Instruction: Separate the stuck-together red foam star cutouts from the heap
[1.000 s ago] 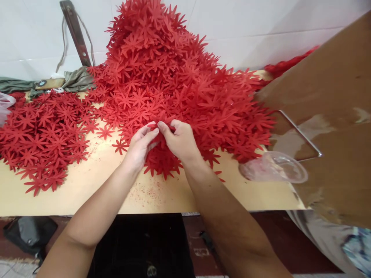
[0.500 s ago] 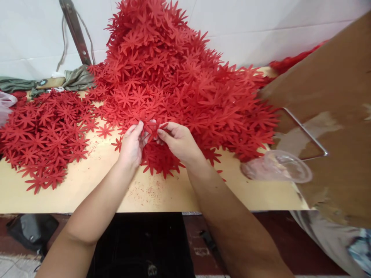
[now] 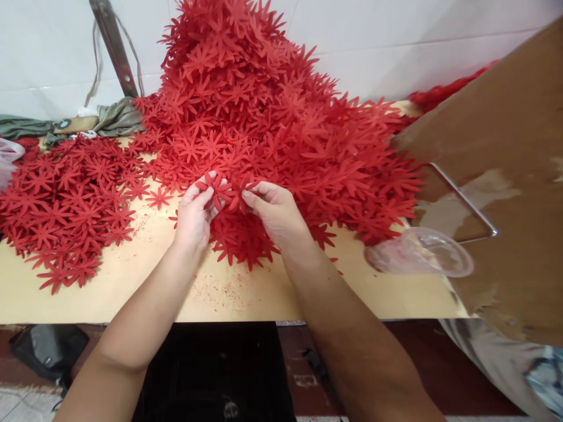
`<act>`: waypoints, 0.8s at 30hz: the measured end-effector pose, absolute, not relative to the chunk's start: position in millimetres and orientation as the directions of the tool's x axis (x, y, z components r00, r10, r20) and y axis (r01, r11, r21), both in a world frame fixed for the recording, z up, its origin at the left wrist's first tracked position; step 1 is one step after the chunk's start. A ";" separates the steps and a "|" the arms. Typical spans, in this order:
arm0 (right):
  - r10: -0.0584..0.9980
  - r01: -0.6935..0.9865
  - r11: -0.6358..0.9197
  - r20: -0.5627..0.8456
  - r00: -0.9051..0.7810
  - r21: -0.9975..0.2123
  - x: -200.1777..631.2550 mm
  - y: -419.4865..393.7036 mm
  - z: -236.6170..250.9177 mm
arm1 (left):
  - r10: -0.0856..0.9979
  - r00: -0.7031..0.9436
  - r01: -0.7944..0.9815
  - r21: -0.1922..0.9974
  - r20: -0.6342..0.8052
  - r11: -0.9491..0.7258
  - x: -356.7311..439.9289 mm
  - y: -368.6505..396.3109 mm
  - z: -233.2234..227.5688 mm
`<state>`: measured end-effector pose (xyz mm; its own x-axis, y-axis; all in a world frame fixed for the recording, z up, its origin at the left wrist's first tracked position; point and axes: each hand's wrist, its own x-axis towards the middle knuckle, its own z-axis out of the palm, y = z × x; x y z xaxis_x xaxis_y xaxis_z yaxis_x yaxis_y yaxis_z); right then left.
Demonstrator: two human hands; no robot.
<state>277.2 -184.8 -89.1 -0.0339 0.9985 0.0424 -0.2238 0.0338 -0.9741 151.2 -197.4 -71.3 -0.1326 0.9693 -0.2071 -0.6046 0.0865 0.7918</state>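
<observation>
My left hand (image 3: 197, 210) pinches a red flower-shaped cutout (image 3: 217, 192) with long narrow petals. In my right hand (image 3: 273, 212) is a second red flower cutout (image 3: 238, 193), gripped between thumb and fingers. The two cutouts are side by side; whether they touch I cannot tell. Both hands are just over the near edge of a tall heap of red flower cutouts (image 3: 246, 105). Below the hands, more cutouts spread toward the front of the table.
A lower pile of red cutouts (image 3: 70, 199) lies on the left of the pale table (image 3: 153, 293). To the right, a clear plastic cup (image 3: 422, 252) lies tipped beside a large brown board (image 3: 505, 176). A green cloth (image 3: 118, 119) rests against the tiled wall.
The cutouts between my hands have come apart sideways and now face me more plainly. My left hand has shifted slightly left; my right hand has moved a little right.
</observation>
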 end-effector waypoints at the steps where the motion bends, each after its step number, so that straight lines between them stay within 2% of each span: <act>1: 0.998 -0.203 0.045 0.051 -0.026 -0.978 277.2 -185.2 -88.3 | 0.969 -0.135 -0.600 0.795 -0.205 0.085 151.2 -197.4 -71.0; 9: 0.991 -0.004 0.130 0.130 0.037 -0.991 282.0 -184.8 -85.9 | 0.941 -0.278 -0.597 0.802 -0.191 -0.013 140.2 -190.2 -70.0; 13: 0.989 0.055 0.140 0.142 0.031 -0.989 281.0 -185.1 -83.6 | 0.961 -0.221 -0.560 0.828 -0.164 0.013 145.9 -196.3 -67.2; 19: 0.987 -0.024 0.148 0.149 -0.055 -0.989 275.8 -188.4 -80.7 | 0.997 -0.001 -0.447 0.892 -0.079 0.070 160.8 -206.2 -70.3; 21: 0.982 -0.082 0.136 0.145 -0.117 -0.987 275.2 -190.4 -80.1 | 0.996 -0.012 -0.450 0.890 -0.089 0.074 159.8 -204.3 -73.6; 24: 0.969 -0.149 0.088 0.119 -0.218 -0.985 275.5 -192.4 -80.7 | 0.987 -0.113 -0.495 0.868 -0.114 0.043 154.2 -198.3 -78.2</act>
